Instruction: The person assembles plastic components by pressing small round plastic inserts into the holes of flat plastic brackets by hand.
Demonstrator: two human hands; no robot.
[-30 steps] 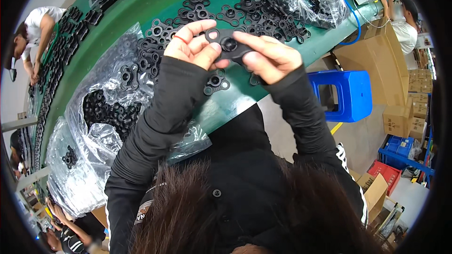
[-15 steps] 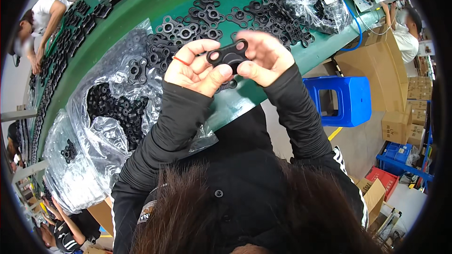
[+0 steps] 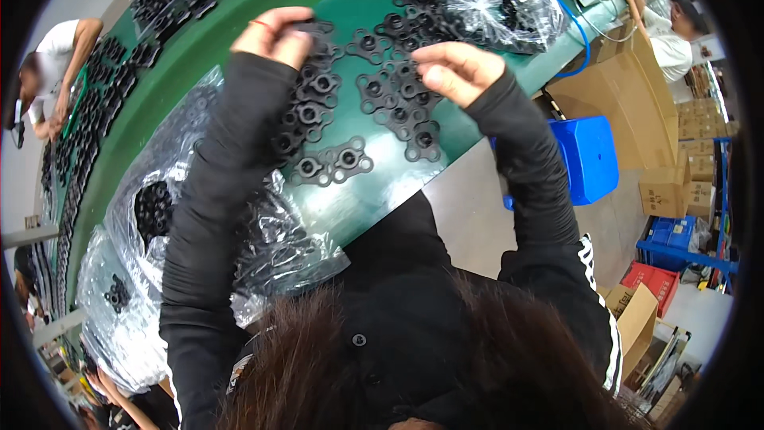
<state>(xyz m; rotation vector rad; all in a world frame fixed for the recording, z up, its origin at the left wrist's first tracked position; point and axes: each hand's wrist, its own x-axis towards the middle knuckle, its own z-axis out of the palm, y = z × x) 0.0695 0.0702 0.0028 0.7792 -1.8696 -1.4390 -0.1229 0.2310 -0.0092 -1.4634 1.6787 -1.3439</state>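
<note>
My left hand (image 3: 274, 34) reaches over the left pile of black three-lobed plastic parts (image 3: 315, 87). Its thumb and index finger are apart beside the parts at the pile's far end; the other fingers are mostly hidden. To the right, my right hand (image 3: 461, 70) is above a second group of the same parts (image 3: 402, 99). Its thumb and forefinger are apart, with nothing visibly held between them. Two similar parts (image 3: 333, 161) lie near the table's front edge, between my forearms.
Clear plastic bags (image 3: 159, 271) with small black pieces lie left on the green table (image 3: 362, 203). A filled clear bag (image 3: 509, 4) sits at the far right, near a blue cable (image 3: 585, 40). A blue stool (image 3: 587, 161) and cardboard box (image 3: 617, 103) stand right. Other people work on both sides.
The black three-lobed part held between both hands has left them. My hands have separated: the left moved far and left to the pile, the right slightly right. The view has shifted too.
</note>
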